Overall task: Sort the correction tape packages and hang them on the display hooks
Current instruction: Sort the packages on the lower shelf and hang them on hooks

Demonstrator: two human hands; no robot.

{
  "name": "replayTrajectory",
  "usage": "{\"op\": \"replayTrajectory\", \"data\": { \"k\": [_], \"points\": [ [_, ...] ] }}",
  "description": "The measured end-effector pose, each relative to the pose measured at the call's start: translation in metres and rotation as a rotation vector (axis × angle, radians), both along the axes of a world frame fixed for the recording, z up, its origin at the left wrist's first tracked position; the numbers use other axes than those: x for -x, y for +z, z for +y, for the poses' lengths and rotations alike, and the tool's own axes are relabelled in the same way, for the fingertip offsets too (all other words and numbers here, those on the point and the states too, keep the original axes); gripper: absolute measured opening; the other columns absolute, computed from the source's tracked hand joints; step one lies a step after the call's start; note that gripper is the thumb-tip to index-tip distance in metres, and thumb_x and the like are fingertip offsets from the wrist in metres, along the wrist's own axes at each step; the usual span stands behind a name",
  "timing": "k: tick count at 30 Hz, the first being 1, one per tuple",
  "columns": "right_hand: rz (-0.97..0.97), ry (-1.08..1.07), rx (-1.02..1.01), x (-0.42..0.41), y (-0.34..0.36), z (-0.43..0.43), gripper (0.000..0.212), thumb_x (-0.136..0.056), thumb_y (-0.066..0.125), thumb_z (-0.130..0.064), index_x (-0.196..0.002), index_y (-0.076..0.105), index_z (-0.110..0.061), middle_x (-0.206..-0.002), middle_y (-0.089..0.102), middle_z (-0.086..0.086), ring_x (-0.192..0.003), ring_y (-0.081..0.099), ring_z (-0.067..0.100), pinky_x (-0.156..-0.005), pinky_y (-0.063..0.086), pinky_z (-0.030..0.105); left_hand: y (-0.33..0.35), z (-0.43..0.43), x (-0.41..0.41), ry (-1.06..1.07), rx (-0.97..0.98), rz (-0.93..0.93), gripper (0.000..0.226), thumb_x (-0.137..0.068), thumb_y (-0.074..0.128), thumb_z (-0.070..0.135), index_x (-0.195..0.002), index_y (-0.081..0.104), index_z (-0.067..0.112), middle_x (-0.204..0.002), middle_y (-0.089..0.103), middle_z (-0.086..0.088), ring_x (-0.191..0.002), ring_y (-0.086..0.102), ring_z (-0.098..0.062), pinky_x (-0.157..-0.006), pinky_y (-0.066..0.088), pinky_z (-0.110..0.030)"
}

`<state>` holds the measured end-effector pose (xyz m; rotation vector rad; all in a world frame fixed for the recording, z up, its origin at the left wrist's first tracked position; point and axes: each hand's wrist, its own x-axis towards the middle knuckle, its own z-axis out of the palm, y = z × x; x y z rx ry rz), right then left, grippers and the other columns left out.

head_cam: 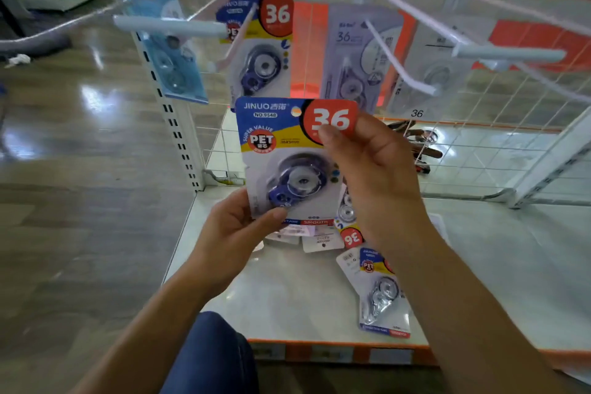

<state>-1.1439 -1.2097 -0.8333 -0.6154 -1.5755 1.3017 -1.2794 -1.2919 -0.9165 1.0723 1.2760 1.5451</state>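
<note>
I hold one blue, yellow and red correction tape package (281, 150) upright in front of the rack. My left hand (236, 233) pinches its bottom left corner, and my right hand (371, 176) pinches its top right corner by the red "36". A matching package (259, 41) hangs on the middle hook (236, 25) behind it. A grey package (355, 57) hangs on the hook (396, 57) to the right, another pale one (431, 73) further right, and a light blue one (172, 51) at the left. Several loose packages (380, 291) lie on the shelf (287, 297) below.
A white wire grid (479, 124) backs the rack, with an orange wall behind. A slotted white upright (169, 105) stands at the left. Dark tools (422, 144) lie behind the grid. The shelf's orange front edge (335, 352) is near my blue-clad knee (211, 355).
</note>
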Motion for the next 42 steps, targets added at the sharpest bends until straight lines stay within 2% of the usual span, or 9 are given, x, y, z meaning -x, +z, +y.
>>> {"op": "replayTrajectory", "data": {
  "k": [4,9,15,21,25,29,33,37,42],
  "points": [
    [0.002,0.063,-0.099,0.007,0.015,-0.016,0.016,-0.089,0.060,-0.005,-0.087,0.067,-0.019,-0.074,0.069,-0.012,-0.076,0.063,0.000,-0.070,0.048,0.009,0.013,-0.016,0.016,0.004,-0.083,0.084,0.035,-0.070,0.072,0.057,-0.096,0.071,0.034,-0.098,0.073,0.000,-0.096,0.069,-0.020,-0.078,0.056,-0.025],
    [-0.024,0.036,-0.173,0.020,0.028,-0.027,0.008,-0.090,0.060,-0.013,-0.090,0.067,-0.017,-0.073,0.069,0.000,-0.076,0.065,0.013,-0.067,0.050,0.011,0.026,-0.026,0.029,0.026,-0.134,0.105,0.042,-0.064,0.072,0.065,-0.096,0.071,0.038,-0.098,0.073,0.001,-0.093,0.069,-0.018,-0.075,0.056,-0.022],
    [-0.056,-0.016,-0.251,0.031,0.031,-0.025,0.022,-0.087,0.060,-0.023,-0.089,0.067,-0.002,-0.079,0.064,0.021,-0.076,0.056,0.036,-0.069,0.053,0.033,0.028,-0.029,0.039,0.059,-0.133,0.137,0.048,-0.064,0.071,0.067,-0.097,0.070,0.033,-0.101,0.071,-0.008,-0.097,0.067,-0.028,-0.077,0.057,-0.028],
    [-0.109,-0.083,-0.233,0.046,0.027,-0.009,0.028,-0.089,0.060,-0.019,-0.090,0.063,0.009,-0.081,0.058,0.032,-0.066,0.049,0.034,-0.061,0.044,0.027,0.029,-0.017,0.047,0.012,-0.118,0.085,0.062,-0.062,0.074,0.062,-0.104,0.063,0.018,-0.099,0.073,-0.004,-0.095,0.070,-0.023,-0.074,0.057,-0.024],
    [-0.195,-0.162,-0.200,0.069,0.025,0.030,0.020,-0.091,0.060,-0.022,-0.074,0.063,-0.013,-0.055,0.055,-0.011,-0.053,0.043,0.000,-0.056,0.037,0.016,0.028,0.017,0.061,0.012,-0.117,-0.026,0.036,-0.073,0.071,0.036,-0.101,0.062,0.016,-0.095,0.073,-0.003,-0.091,0.070,-0.017,-0.077,0.056,-0.025],
    [-0.264,-0.277,-0.211,0.101,0.028,0.083,0.022,-0.091,0.058,-0.024,-0.080,0.063,-0.005,-0.058,0.048,-0.008,-0.058,0.044,0.010,-0.058,0.034,0.025,0.032,0.075,0.087,0.071,-0.019,0.040,0.012,-0.090,0.058,0.013,-0.102,0.057,0.014,-0.105,0.066,-0.009,-0.101,0.066,-0.022,-0.087,0.055,-0.031],
    [-0.423,-0.352,-0.234,0.124,0.033,0.123,0.021,-0.093,0.057,-0.026,-0.095,0.066,-0.007,-0.084,0.062,0.005,-0.079,0.055,0.018,-0.067,0.041,0.027,0.036,0.114,0.098,0.110,0.026,0.029,0.008,-0.092,0.057,0.013,-0.100,0.056,0.014,-0.100,0.065,-0.007,-0.097,0.066,-0.018,-0.084,0.056,-0.028],
    [-0.435,-0.379,-0.210,0.134,0.031,0.141,0.027,-0.090,0.059,-0.030,-0.097,0.067,-0.006,-0.095,0.068,0.010,-0.088,0.064,0.026,-0.079,0.052,0.044,0.037,0.129,0.098,0.150,0.042,0.004,0.009,-0.093,0.056,0.013,-0.102,0.056,0.013,-0.100,0.064,-0.006,-0.095,0.065,-0.016,-0.082,0.056,-0.026],
    [-0.574,-0.367,-0.245,0.120,0.017,0.130,0.034,-0.098,0.044,-0.038,-0.099,0.062,-0.010,-0.084,0.057,0.000,-0.075,0.050,0.015,-0.057,0.032,0.026,0.024,0.129,0.087,0.243,0.124,0.032,0.039,-0.091,0.061,0.020,-0.122,0.050,0.000,-0.097,0.063,-0.006,-0.092,0.063,-0.018,-0.085,0.054,-0.029]
  ]
}}
